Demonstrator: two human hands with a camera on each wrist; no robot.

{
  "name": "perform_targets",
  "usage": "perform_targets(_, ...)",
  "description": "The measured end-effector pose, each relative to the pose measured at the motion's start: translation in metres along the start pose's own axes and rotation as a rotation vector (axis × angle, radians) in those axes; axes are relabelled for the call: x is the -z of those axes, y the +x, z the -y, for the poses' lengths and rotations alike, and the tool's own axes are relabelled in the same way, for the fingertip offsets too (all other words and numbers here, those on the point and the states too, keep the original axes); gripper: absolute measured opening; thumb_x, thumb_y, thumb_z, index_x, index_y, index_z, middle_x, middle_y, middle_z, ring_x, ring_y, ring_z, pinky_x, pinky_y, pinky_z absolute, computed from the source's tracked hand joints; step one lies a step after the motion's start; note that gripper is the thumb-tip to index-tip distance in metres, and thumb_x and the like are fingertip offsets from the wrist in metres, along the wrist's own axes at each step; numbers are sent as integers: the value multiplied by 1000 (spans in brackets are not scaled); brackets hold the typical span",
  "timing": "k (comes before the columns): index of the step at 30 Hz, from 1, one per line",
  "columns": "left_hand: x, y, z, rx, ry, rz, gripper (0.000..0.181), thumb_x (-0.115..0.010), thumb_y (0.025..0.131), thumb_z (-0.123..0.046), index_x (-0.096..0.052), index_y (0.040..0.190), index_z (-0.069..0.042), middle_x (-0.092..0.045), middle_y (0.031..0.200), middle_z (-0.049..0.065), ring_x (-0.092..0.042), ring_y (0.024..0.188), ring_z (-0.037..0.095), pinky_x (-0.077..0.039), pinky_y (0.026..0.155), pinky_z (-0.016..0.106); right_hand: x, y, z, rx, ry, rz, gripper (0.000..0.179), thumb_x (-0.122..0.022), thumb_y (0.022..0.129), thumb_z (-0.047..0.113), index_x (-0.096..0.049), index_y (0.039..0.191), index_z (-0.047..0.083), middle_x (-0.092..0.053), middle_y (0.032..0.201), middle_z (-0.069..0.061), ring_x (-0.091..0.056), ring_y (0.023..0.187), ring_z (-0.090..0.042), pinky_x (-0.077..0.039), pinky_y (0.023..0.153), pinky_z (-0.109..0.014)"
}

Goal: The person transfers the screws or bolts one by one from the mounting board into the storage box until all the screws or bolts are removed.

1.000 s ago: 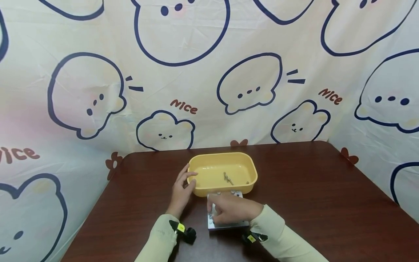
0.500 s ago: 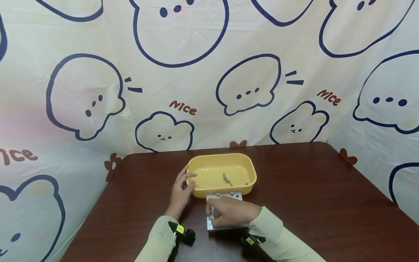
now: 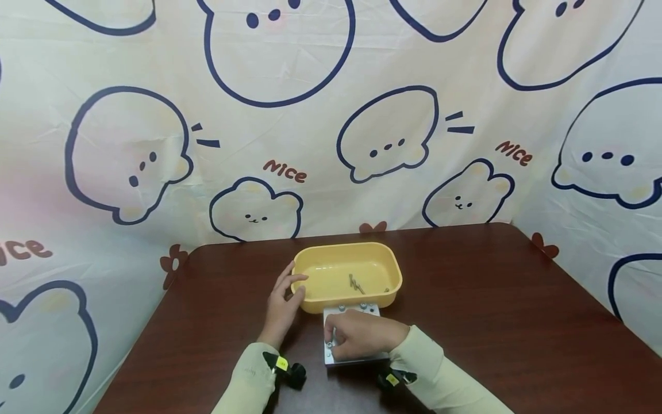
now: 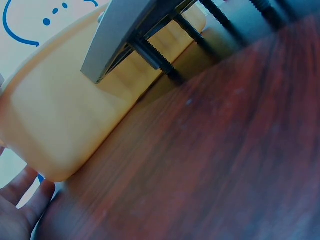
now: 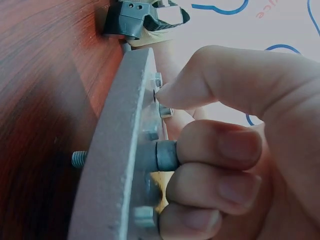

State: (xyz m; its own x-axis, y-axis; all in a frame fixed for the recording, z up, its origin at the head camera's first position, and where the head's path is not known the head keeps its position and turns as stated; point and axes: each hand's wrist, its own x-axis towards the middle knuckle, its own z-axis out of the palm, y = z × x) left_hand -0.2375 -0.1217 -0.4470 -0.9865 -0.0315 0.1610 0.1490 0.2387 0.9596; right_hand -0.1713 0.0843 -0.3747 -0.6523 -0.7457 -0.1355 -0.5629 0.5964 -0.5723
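A silver metal plate (image 3: 332,315) sits in front of a yellow plastic basin (image 3: 323,302), with several bolts standing in it. Their threaded shanks (image 4: 192,31) stick out under the plate, which is raised above the table. My right hand (image 3: 359,333) is over the plate's left part. Its thumb and index finger pinch a bolt (image 5: 166,111) near the left edge; the other fingers curl in beside a thicker bolt head (image 5: 167,155). My left hand (image 3: 281,305) rests on the basin's left end, fingers spread over the rim and thumb along the near corner.
A few brass-coloured screws (image 3: 355,283) lie inside the basin, plus a small piece (image 3: 387,290) at its right. The dark brown table (image 3: 465,299) runs back to a cartoon-print curtain (image 3: 320,132). Each wrist wears a strapped black camera (image 3: 296,376).
The head view has shifted slightly, moving everything a little left. Both hands keep their places, the right at the bolt and the left on the basin, with the right fingers shifting only slightly.
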Motion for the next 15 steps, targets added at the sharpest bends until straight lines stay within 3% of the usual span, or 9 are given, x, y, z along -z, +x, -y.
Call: perform_targets(15,-1,-1,0,-20,-5,-3,25,-60,91,-22,-68,114,-18,-33,149,-21,-26,142,14,-34,110,45,1,-1,1,42,-37,-26,13,-64,84,12,-63,97,13,-52,61,11,-45,51,1,-42,50,-15)
